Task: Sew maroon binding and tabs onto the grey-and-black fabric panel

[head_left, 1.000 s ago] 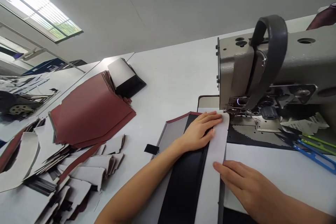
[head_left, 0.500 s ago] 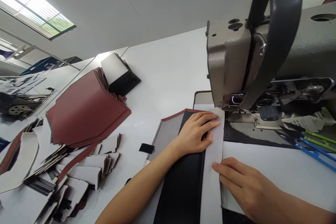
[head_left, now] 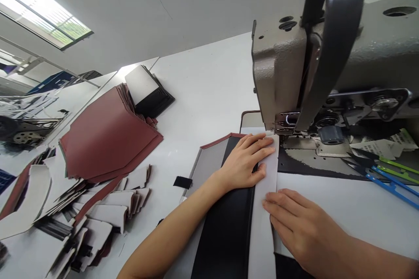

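My left hand [head_left: 244, 163] lies on a white strip [head_left: 263, 222] close to the presser foot [head_left: 283, 124] of a grey industrial sewing machine [head_left: 281, 65], with its fingers over the strip and its thumb at the strip's edge. The strip runs along a black panel [head_left: 225, 231] beside a grey panel with a red edge [head_left: 209, 161]. My right hand [head_left: 304, 226] rests flat, its fingertips on the strip's right edge. The end of the strip reaches the foot, and the needle is hard to make out.
A stack of red-brown cut pieces [head_left: 108, 139] and several white-backed pieces [head_left: 98, 209] lie on the white table [head_left: 203, 74] at left. A black-and-white stack [head_left: 147, 89] stands behind them. Blue and green tools [head_left: 389, 183] lie right of the needle plate [head_left: 330, 150].
The view has swung, so the machine looks larger and sits further left. My right hand has shifted slightly toward the foot, and my left hand stays on the strip.
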`<state>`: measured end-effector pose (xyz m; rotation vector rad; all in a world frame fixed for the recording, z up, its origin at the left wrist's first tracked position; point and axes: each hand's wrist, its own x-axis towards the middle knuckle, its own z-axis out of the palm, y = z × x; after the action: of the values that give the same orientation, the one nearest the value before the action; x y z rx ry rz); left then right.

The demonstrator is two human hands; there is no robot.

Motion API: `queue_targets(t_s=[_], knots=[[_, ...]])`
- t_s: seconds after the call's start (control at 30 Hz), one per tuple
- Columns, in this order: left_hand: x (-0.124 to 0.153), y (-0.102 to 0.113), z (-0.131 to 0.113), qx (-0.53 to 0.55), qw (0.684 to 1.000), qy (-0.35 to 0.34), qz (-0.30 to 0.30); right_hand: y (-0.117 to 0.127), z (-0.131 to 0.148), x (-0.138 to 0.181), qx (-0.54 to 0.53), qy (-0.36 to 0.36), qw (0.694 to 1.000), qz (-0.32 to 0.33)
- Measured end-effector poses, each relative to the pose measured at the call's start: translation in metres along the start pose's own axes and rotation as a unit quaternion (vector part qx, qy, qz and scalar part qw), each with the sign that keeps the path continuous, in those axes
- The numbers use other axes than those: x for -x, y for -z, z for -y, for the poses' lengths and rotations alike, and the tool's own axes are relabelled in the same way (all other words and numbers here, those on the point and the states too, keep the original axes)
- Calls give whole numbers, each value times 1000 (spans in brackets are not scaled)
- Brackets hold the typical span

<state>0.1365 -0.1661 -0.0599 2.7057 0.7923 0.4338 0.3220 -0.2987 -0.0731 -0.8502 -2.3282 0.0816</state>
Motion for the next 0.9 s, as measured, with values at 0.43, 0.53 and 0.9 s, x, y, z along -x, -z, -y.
queue_targets(t_s=[0.43, 0.53, 0.9], knots=[[-2, 0, -1, -26, 999, 1, 36, 16, -3, -15, 127, 202, 964, 120], [-1, 0, -1, -33, 998, 8, 52, 16, -5, -18, 128, 217, 960, 123], [-4, 1, -2, -66, 995, 13, 77, 15, -29, -11, 96, 242, 964, 57]])
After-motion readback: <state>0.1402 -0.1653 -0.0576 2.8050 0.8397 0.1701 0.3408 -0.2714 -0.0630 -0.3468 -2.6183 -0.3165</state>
